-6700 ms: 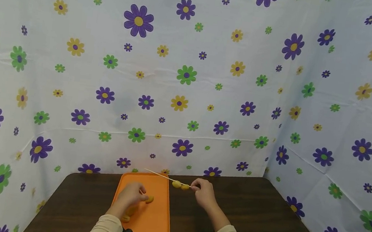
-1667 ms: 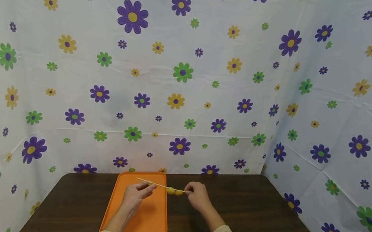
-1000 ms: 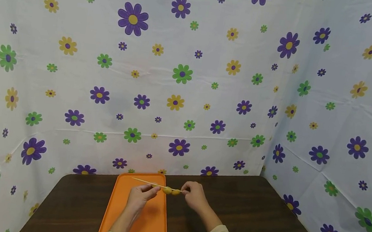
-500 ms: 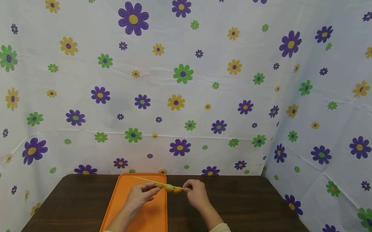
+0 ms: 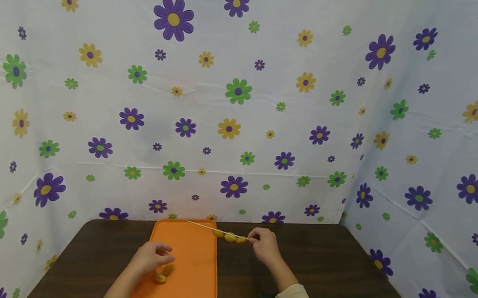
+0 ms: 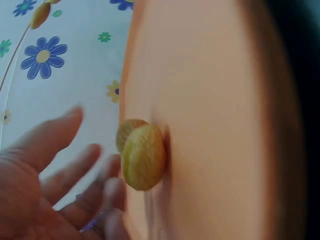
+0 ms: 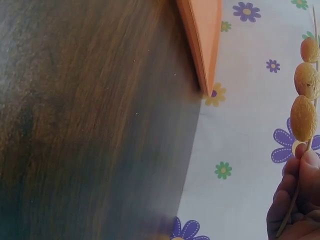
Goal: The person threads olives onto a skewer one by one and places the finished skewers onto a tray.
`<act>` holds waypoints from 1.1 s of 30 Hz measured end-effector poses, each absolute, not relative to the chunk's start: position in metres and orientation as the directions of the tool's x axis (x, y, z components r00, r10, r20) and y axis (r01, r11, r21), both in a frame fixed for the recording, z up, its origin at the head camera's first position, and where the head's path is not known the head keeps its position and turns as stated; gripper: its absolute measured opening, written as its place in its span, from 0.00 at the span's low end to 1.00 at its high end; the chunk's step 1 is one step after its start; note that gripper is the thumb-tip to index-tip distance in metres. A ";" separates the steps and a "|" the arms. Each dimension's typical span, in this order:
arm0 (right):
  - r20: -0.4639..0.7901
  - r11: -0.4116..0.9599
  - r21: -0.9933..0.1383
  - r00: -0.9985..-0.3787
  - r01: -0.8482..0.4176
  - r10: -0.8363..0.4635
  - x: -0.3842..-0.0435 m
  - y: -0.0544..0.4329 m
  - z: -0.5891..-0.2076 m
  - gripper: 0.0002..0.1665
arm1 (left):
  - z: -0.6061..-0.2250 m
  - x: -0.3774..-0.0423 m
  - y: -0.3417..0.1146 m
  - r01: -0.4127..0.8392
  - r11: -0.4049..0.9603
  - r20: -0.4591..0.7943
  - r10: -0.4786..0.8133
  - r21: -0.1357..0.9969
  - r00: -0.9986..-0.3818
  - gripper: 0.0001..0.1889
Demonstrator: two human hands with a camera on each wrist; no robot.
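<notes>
A: Right hand (image 5: 264, 246), contents?
B: One thin skewer (image 5: 201, 225), pinched near one end; three yellow pieces (image 5: 230, 237) threaded in a row just beyond the thumb, bare length pointing toward the person's left.
A: Left hand (image 5: 149, 258)?
B: Fingers relaxed and parted, grasping nothing; placed over the orange tray (image 5: 193, 281), left side.
A: Loose stock?
B: Two yellow ovals (image 6: 143, 159), close together on the tray, just beside the left hand; whether the hand touches them, cannot tell.

A thin pale skewer (image 5: 199, 224) bearing three yellow oval pieces (image 5: 230, 237) is held aslant near the far right corner of the orange tray (image 5: 198, 277); two loose pieces (image 5: 160, 278) lie on its left side.
</notes>
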State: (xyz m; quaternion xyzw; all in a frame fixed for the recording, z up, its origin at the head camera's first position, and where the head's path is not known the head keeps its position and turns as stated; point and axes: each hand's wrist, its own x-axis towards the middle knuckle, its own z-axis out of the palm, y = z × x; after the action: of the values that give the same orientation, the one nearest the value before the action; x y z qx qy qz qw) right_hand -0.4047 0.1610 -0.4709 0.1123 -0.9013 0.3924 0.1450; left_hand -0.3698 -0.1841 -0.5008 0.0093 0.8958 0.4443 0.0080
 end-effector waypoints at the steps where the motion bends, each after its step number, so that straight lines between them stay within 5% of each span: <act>1: 0.349 0.668 -0.674 -0.933 -0.316 -0.089 -0.405 0.161 -0.471 0.10 | -0.502 -0.369 -0.185 0.005 0.633 -0.026 0.040 0.775 -0.999 0.19; 10: 0.325 0.668 -0.683 -0.942 -0.296 -0.085 -0.404 0.162 -0.472 0.09 | -0.497 -0.357 -0.182 -0.012 0.802 -0.065 0.033 0.597 -0.997 0.18; 16: 0.315 0.674 -0.676 -0.944 -0.297 -0.101 -0.402 0.161 -0.475 0.05 | -0.499 -0.354 -0.180 -0.022 0.801 -0.040 0.002 0.598 -0.999 0.10; 33: 0.299 0.657 -0.687 -0.945 -0.312 -0.136 -0.400 0.162 -0.480 0.09 | -0.508 -0.365 -0.170 0.310 0.634 0.345 0.073 0.708 -0.936 0.17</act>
State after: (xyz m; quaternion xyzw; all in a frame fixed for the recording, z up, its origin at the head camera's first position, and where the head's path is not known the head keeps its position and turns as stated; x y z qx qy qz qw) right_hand -0.3999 0.1617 -0.4799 0.1241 -0.9033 0.3954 0.1109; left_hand -0.3653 -0.1699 -0.5080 0.1073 0.8925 0.4141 -0.1433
